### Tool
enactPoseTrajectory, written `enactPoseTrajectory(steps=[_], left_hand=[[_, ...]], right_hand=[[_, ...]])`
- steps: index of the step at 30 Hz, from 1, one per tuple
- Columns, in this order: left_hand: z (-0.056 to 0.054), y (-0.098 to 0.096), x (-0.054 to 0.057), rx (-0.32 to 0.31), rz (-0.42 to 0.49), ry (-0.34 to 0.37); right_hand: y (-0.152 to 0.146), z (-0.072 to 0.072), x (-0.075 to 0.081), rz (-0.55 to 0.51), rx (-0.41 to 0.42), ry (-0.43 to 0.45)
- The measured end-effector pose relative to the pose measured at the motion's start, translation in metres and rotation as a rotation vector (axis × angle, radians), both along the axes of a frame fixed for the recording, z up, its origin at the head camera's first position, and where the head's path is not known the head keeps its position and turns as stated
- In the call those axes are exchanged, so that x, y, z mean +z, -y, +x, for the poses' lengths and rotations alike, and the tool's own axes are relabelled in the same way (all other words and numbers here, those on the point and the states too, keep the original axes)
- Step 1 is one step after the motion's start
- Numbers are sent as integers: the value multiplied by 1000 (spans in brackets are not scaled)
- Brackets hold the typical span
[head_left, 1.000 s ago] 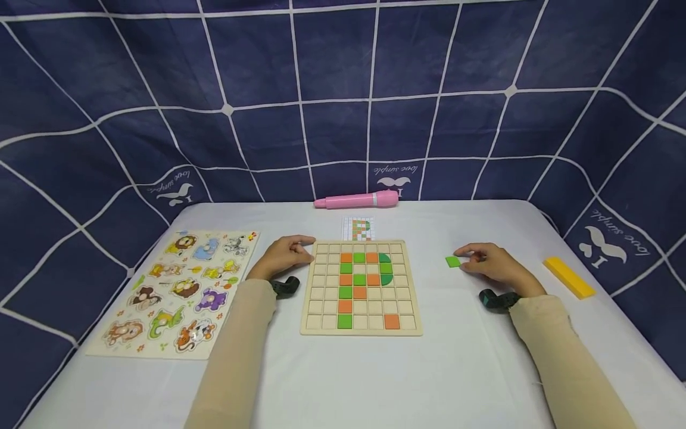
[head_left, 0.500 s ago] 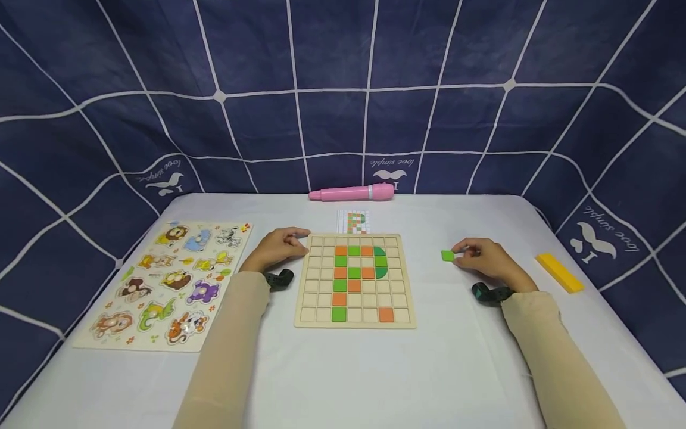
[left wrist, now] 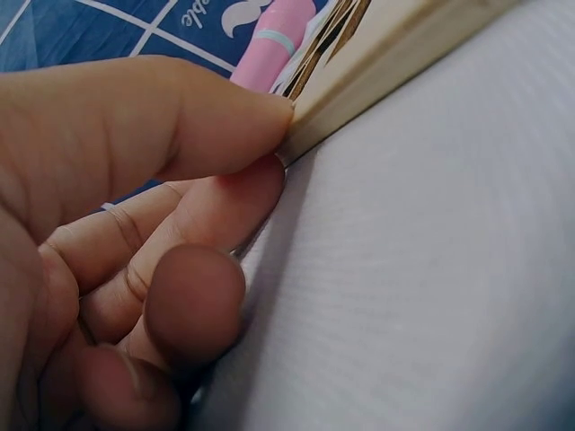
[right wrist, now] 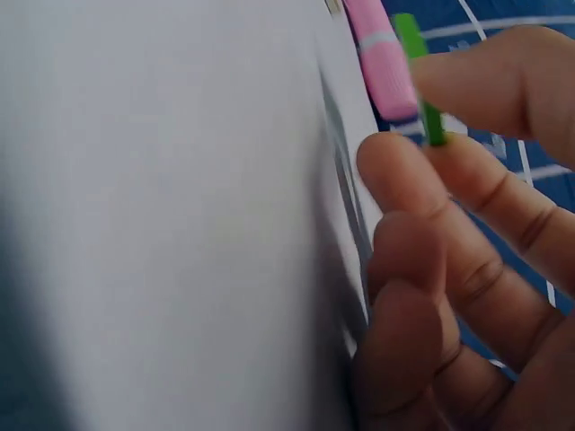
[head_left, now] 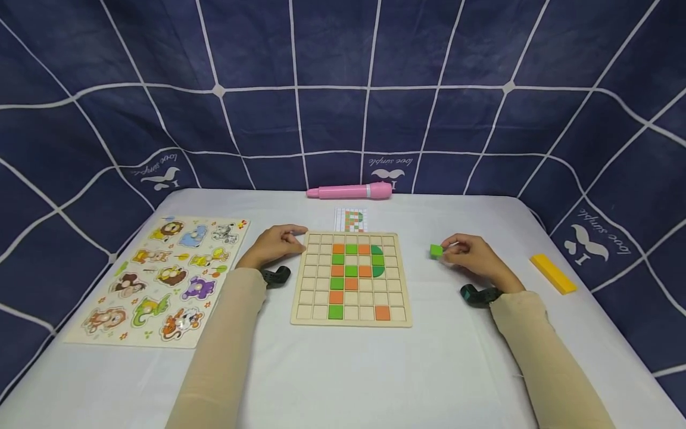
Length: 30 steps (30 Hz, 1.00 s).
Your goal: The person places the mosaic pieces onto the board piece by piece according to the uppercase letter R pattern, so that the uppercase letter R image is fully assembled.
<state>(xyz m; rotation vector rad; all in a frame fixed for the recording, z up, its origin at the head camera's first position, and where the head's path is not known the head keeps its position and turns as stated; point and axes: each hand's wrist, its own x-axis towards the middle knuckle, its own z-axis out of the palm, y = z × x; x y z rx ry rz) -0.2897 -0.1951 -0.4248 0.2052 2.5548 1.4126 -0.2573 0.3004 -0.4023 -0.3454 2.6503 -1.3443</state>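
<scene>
In the head view a square wooden grid board [head_left: 313, 283] lies mid-table, with orange and green tiles set in some of its cells. My left hand [head_left: 271, 245] is at its far left corner. The left wrist view shows thumb and finger tips close together on the board's edge [left wrist: 359, 94], pinching it, the other fingers curled below. To the right of the board, my right hand [head_left: 474, 256] pinches a green square tile [head_left: 436, 251] between thumb and fingers. In the right wrist view the green tile [right wrist: 411, 38] appears edge-on, apart from the white tabletop.
A small pattern card [head_left: 351, 220] lies just beyond the board, with a pink pen-shaped toy [head_left: 348, 191] behind it. On the left is an animal puzzle board [head_left: 120, 271]. A yellow bar [head_left: 553, 273] lies at the right. A dark blue curtain [head_left: 332, 119] backs the table.
My right hand has moved left, nearer the board, and the green tile in it has tilted up. My left hand has stayed at the board's corner. The head view has shifted slightly.
</scene>
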Motion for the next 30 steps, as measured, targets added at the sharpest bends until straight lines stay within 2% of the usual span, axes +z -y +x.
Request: enactPoseTrajectory(steps=[6,12,18,25,30], left_hand=[[2,1,2,-3,-1,-3],[1,2,1,-8,-2,-9],[-2,2,0,-7,0,-9],[-4,-1,1,3,12,1],[-3,-1,0,0,7,1]], right_hand=[[25,2,3,-44,6,50],[51,7,6,-66,49,97],[75,16,9,-71,106,106],[96,30,11,-106,198,126],[111,40,9,-106,289,98]])
